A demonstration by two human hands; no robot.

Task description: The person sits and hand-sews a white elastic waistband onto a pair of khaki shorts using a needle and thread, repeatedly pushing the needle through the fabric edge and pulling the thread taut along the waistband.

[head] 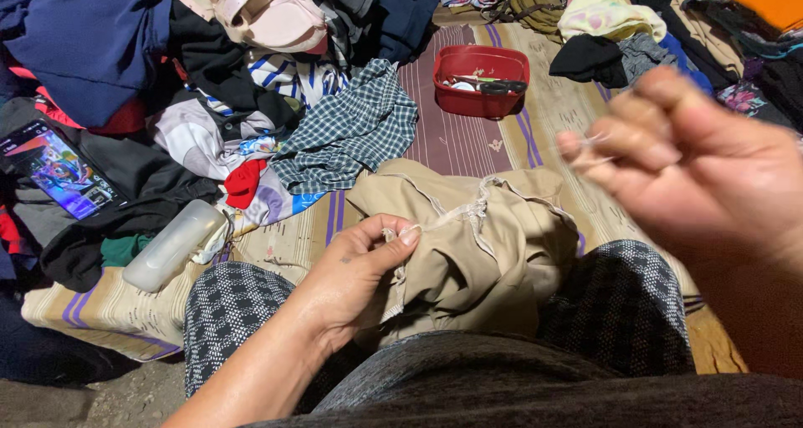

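Both hands work one seam: my left hand [355,265] pinches the frayed edge of the tan cloth [481,244] on my lap, while my right hand [686,165], raised up-right of it, fingers closed, pulls a thin thread [595,140] away.

a bare strip of the striped mat [456,140] runs open from the tan garment [468,244] up to the red tray [481,81], hemmed at its left edge by the checked cloth [351,131] and heaped clothes [209,102], with the phone [58,170] and clear case [171,244] crowding the near left corner.
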